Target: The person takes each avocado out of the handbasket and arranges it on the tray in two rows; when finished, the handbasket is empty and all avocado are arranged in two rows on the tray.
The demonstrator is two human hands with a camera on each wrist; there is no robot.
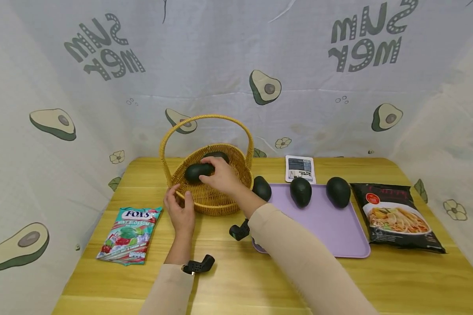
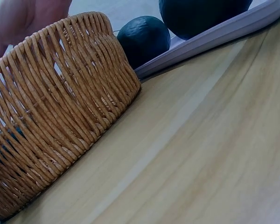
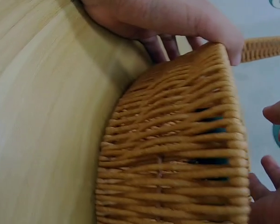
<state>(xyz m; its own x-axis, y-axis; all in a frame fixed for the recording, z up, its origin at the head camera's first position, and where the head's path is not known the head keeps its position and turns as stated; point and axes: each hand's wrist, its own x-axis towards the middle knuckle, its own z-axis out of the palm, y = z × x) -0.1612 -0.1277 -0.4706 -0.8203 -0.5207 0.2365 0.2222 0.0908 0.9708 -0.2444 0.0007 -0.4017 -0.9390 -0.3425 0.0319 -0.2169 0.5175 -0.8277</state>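
We're gripping the near-L rim of a yellow woven-wicker basket w/ a tall arched handle (image 1: 217,210), L hand's (image 1: 180,211) thumb & fingers clamping it. We're holding our R hand (image 1: 222,176) over the basket, fingers spread apart, right by a dark-green oval avocado (image 1: 195,172) lying inside; can't tell if we're touching it. A 2nd avocado (image 1: 221,155) is sitting behind, partly hidden. To the R, 3 more avocados (image 1: 301,192) are lining the back edge of a lilac rectangular tray (image 1: 335,229). L of basket, a teal, red & white candy bag (image 1: 129,236) is lying on the yellow wood-grain surface (image 1: 82,280), reading "FOX'S MINT BLOSSOM". Far R, a black noodle pkt (image 1: 396,218) is showing dim red lettering, unreadable; same w/ the white card's (image 1: 299,168) print. The pale avocado-print curtain (image 1: 209,57) is showing "summer" mirrored, twice.
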